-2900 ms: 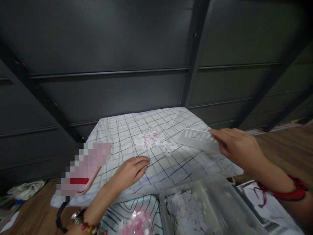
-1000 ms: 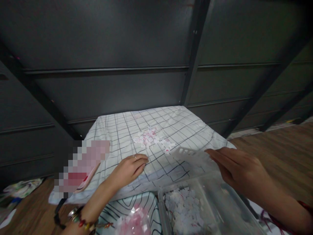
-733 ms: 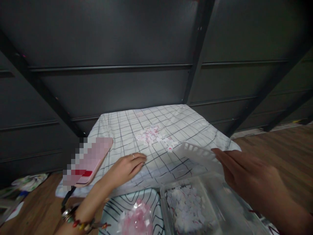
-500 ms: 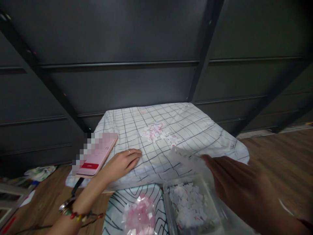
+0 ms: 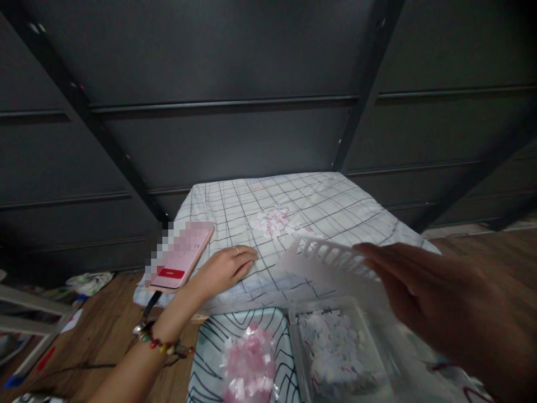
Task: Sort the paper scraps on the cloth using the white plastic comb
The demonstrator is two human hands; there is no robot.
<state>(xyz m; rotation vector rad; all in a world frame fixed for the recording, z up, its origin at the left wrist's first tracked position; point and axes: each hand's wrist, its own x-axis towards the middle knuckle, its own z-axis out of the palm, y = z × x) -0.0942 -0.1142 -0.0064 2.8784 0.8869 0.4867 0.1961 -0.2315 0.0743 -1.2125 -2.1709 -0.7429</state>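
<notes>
My left hand (image 5: 235, 263) lies palm down on the checked cloth (image 5: 218, 201), fingers resting loosely, a ring on one finger. It holds nothing. My right hand (image 5: 423, 302), blurred, grips the edge of a thin, translucent white plastic piece with a row of slots (image 5: 331, 254). This piece is tilted above the near right of the cloth and partly over a clear plastic box (image 5: 296, 336). Small white paper-like pieces (image 5: 335, 350) fill the box. A loose pile of white and pink pieces (image 5: 274, 221) lies on the cloth beyond both hands.
A pink phone (image 5: 188, 252) lies left of my left hand. In front, a patterned tray (image 5: 205, 347) holds small pink-and-white clear packets (image 5: 249, 364). Dark panels (image 5: 230, 140) stand behind the cloth. A white frame (image 5: 37, 330) is on the wooden floor at left.
The view has shifted, so most things sit further right. The slotted plastic piece in my right hand has turned, showing its slots more clearly. My left hand stays resting on the cloth.
</notes>
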